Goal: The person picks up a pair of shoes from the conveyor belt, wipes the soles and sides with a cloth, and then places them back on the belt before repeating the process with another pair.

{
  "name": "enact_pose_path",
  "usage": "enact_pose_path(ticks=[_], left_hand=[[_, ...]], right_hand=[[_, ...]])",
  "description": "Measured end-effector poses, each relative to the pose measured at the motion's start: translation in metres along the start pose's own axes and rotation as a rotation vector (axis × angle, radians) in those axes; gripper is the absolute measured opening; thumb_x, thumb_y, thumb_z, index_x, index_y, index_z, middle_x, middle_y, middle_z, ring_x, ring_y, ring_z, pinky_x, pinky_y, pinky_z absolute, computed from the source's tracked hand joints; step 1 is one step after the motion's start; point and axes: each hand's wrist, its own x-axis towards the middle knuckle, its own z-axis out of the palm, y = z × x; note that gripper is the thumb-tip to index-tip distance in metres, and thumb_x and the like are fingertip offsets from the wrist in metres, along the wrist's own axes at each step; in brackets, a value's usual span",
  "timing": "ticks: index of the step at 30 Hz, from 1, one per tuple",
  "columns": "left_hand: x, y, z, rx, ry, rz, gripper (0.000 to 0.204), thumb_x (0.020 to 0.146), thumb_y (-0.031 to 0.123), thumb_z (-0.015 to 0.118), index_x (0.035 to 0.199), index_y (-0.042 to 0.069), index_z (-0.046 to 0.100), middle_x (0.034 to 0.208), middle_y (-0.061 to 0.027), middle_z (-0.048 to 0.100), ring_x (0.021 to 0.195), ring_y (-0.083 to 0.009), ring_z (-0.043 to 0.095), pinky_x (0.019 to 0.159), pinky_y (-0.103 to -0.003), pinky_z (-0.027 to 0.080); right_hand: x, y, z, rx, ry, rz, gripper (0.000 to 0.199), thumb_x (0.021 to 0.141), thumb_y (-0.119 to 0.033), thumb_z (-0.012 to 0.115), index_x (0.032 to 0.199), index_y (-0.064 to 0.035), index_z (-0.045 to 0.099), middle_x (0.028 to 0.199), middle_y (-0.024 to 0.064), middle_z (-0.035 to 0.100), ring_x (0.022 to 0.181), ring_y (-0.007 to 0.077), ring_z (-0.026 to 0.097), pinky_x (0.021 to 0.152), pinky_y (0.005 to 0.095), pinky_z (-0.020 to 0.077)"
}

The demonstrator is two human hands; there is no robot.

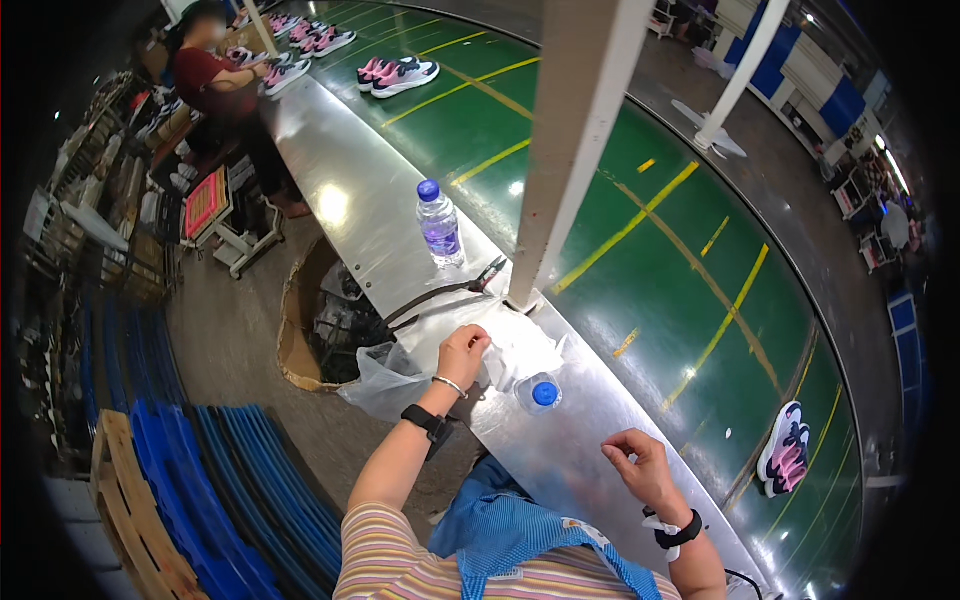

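Note:
My left hand [462, 358] is closed in a pinch above a crumpled white sheet [525, 345] on the metal bench. Whatever its fingers may hold is too small to make out. My right hand [645, 470] hovers over the bench's near right part, thumb and bent fingertips drawn together; nothing between them can be made out. Between the hands stands a clear bottle with a blue cap [545, 393], seen from above. Farther along, a second clear bottle with a purple label [441, 235] stands upright. A dark strap [435, 300] lies across the bench beside the white sheet.
A clear plastic bag [385, 385] hangs off the bench's left edge, near an open cardboard box [295, 335]. A grey post [575, 150] rises beside the bench. Pink-and-black shoes [785, 450] sit on the green conveyor [640, 290]. Another person [215, 85] handles shoes at the far left.

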Motion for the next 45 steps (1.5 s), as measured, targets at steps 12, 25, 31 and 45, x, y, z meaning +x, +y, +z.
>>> enact_pose_path(ticks=[12,25,31,45], left_hand=[[0.012,0.010,0.017,0.170,-0.043,0.150,0.016,0.072,0.019,0.066,0.072,0.003,0.061,0.076,-0.0110,0.055,0.072,-0.0257,0.055,0.066,-0.033,0.045],[-0.021,0.127,-0.072,-0.865,-0.579,-0.343,0.032,0.087,0.012,0.053,0.115,-0.002,0.049,0.099,-0.0055,0.060,0.086,-0.0119,0.058,0.076,-0.026,0.048],[-0.050,0.127,-0.079,-0.473,-0.562,-0.094,0.045,0.086,0.008,0.053,0.126,0.002,0.035,0.065,0.0034,0.052,0.064,-0.0021,0.048,0.062,-0.017,0.041],[-0.073,0.130,-0.068,-0.896,-0.635,-0.221,0.037,0.080,-0.001,0.057,0.116,0.003,0.047,0.097,-0.0044,0.058,0.082,-0.0061,0.054,0.070,-0.018,0.043]], right_hand=[[-0.030,0.019,-0.007,0.060,0.192,0.042,0.010,0.077,-0.009,0.063,0.082,-0.0009,0.061,0.070,0.0061,0.059,0.062,0.0117,0.055,0.057,0.0246,0.0431],[0.031,-0.092,0.027,0.053,0.248,-0.588,0.041,0.068,-0.007,0.070,0.107,-0.0091,0.057,0.108,0.0106,0.049,0.102,0.0264,0.046,0.086,0.0339,0.0400],[0.039,-0.084,0.056,0.130,0.122,-0.358,0.032,0.070,-0.004,0.069,0.100,-0.0063,0.060,0.094,0.0083,0.056,0.084,0.0183,0.054,0.074,0.0283,0.0435],[0.020,-0.066,0.070,0.322,0.143,-0.308,0.048,0.076,-0.006,0.065,0.120,-0.0091,0.048,0.087,0.0020,0.053,0.078,0.0101,0.049,0.069,0.0230,0.0409]])
